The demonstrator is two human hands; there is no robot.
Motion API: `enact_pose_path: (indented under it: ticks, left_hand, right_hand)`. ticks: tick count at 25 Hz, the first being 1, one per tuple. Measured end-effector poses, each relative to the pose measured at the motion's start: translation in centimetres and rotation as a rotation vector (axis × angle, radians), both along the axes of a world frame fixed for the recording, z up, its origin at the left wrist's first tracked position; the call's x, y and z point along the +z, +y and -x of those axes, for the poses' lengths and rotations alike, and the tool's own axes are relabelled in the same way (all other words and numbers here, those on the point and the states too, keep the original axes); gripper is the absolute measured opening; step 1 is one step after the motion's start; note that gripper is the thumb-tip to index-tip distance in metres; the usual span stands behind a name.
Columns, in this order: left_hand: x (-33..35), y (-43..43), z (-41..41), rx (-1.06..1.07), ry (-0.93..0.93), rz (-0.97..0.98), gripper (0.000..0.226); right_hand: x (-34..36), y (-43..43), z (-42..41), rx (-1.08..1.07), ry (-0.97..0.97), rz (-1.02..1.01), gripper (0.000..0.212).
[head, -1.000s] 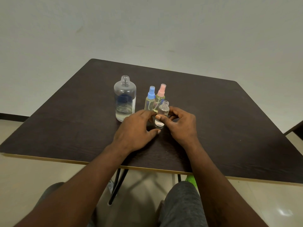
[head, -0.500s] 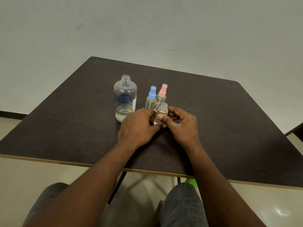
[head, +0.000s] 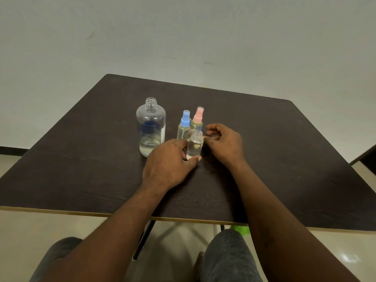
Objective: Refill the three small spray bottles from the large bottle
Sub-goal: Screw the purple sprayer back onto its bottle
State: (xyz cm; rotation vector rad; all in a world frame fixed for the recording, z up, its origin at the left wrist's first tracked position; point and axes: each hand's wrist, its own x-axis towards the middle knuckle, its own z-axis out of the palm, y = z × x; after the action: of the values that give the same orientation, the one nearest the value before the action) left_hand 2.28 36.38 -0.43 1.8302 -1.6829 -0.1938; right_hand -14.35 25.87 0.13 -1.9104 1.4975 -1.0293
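Four bottles mid table, off edges | large bottle uncapped, liquid low | left hand grips uncapped small bottle | right hand curled, grip unclear

Blue cap, pink cap, dk brown table.

Soft, even indoor light, rather dim; the wall reads a flat grey-green. The dark bench carries a faint sheen and only diffuse shadows. A small glare spot lies on the glossy floor. Wide-angle distortion bends the bench's edges, and the near forearms look slightly soft.
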Motion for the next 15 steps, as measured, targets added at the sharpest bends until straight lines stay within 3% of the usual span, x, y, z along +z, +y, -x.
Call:
enact_pose_path:
  ticks: [3, 7, 9, 13, 15]
  left_hand:
    - [0.0, -0.1, 0.0, -0.001, 0.012, 0.002, 0.035]
    - [-0.2, -0.2, -0.2, 0.001, 0.007, 0.008, 0.036]
    - [-0.2, -0.2, -0.1, -0.005, 0.01, 0.009, 0.037]
    - [-0.1, -0.1, -0.1, 0.002, 0.009, -0.002, 0.031]
    - [-0.1, 0.0, -0.1, 0.002, 0.008, 0.001, 0.029]
  right_hand:
    - [-0.1, -0.2, -0.2, 0.011, 0.187, 0.071, 0.026]
    - [-0.6, -0.7, -0.6, 0.058, 0.38, 0.168, 0.049]
    - [-0.7, -1.0, -0.7, 0.108, 0.46, 0.206, 0.045]
    - [-0.9, -1.1, -0.8, 0.071, 0.416, 0.262, 0.032]
    - [-1.3, -0.8, -0.7, 0.025, 0.279, 0.295, 0.029]
